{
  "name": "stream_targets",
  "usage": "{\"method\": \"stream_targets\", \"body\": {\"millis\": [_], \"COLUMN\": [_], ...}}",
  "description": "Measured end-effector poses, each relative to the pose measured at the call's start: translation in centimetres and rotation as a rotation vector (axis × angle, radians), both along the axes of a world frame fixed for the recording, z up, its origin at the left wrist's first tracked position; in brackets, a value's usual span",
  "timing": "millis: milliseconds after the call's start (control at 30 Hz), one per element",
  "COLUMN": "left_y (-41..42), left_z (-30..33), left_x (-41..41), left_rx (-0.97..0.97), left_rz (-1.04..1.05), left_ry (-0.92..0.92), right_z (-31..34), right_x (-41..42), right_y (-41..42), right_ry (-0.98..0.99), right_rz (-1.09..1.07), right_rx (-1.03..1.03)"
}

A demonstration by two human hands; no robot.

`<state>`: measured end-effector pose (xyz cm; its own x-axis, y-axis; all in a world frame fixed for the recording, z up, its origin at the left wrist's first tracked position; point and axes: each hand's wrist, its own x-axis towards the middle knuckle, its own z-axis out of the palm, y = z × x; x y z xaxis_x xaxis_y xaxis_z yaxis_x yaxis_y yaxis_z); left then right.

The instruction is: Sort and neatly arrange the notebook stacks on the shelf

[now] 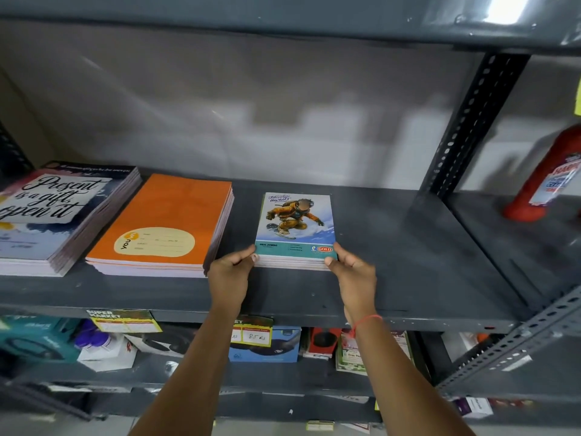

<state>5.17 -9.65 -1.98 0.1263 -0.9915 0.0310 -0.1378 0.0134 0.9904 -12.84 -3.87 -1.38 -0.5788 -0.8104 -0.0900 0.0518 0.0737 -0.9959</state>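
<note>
Both my arms reach forward, the left hand and right hand clamping the near corners of the snowboarder stack, thumbs on its cover, lying flat on the grey shelf. Bare shelf runs rightward to the upright. Just left sits the orange stack, then the quote stack beyond it.

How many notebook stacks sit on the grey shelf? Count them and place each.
3. The lettered "Present is a gift" stack lies far left, the plain orange stack beside it, and the small snowboarder-cover stack sits centre, gripped by both hands. More may lie beyond the left edge.
</note>
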Motion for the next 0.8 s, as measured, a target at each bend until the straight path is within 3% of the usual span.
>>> {"method": "stream_targets", "body": {"millis": [300,600,733,800], "left_y": [-0.1,0.3,1.3,2.7], "left_z": [0.4,0.2,1.0,1.7], "left_x": [0.0,0.1,1.0,1.7], "left_rx": [0.024,-0.077,-0.070,-0.036], "left_rz": [0.019,0.002,-0.112,-0.176], "left_ry": [0.047,-0.005,-0.170,-0.356], "right_z": [-0.2,-0.1,0.9,1.5], "right_x": [0.0,0.1,1.3,3.0], "right_y": [-0.3,-0.4,1.4,3.4], "right_ry": [0.012,0.016,0.083,0.256], "right_rz": [-0.036,-0.064,-0.126,-0.203], "right_rx": [0.015,0.005,0.057,0.140]}}
